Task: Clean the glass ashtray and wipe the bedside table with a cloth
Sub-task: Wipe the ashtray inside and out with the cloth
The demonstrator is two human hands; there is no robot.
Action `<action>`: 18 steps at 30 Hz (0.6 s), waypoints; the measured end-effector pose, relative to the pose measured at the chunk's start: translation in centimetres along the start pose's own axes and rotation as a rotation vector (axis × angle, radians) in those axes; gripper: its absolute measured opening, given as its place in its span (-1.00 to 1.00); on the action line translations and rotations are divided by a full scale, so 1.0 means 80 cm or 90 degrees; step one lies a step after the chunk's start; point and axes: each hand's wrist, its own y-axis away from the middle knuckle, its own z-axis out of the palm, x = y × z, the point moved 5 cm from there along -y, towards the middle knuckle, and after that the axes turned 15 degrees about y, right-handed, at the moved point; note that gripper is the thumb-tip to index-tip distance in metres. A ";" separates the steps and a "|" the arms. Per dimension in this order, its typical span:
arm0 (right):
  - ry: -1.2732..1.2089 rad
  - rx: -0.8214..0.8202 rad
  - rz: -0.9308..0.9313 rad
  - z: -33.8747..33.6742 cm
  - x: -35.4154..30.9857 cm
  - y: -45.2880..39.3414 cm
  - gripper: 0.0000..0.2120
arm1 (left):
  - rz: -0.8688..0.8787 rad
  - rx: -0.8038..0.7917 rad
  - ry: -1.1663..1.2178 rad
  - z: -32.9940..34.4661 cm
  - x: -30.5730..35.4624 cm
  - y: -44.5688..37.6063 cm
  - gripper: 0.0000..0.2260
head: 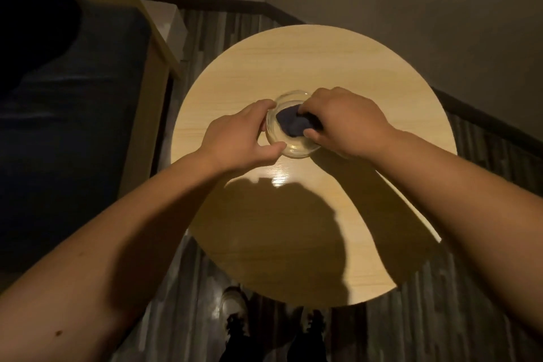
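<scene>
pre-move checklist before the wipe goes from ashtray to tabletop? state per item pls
1. Ashtray steadied: left hand grips its rim. Ok.
2. Cloth in hand: right hand presses the dark cloth into the bowl. Ok.
3. Ashtray seated flat on the table: looks flat. Ok.
4. Ashtray interior clean: cloth and glare hide it. Cannot tell.
5. Ashtray off the wipe path: it sits mid-table. Not ok.
6. Tabletop dirt visible: a shadow covers the near half. Cannot tell.
</scene>
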 end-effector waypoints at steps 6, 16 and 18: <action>0.179 -0.206 -0.016 0.001 -0.014 -0.034 -0.84 | -0.027 -0.014 -0.025 0.005 -0.004 -0.003 -0.32; 0.129 -0.142 0.055 -0.013 -0.032 -0.044 -0.77 | -0.026 -0.014 0.013 0.002 0.000 -0.002 -0.41; 0.204 -0.189 0.025 -0.008 -0.023 -0.032 -0.74 | -0.031 -0.021 0.013 0.003 -0.001 -0.001 -0.41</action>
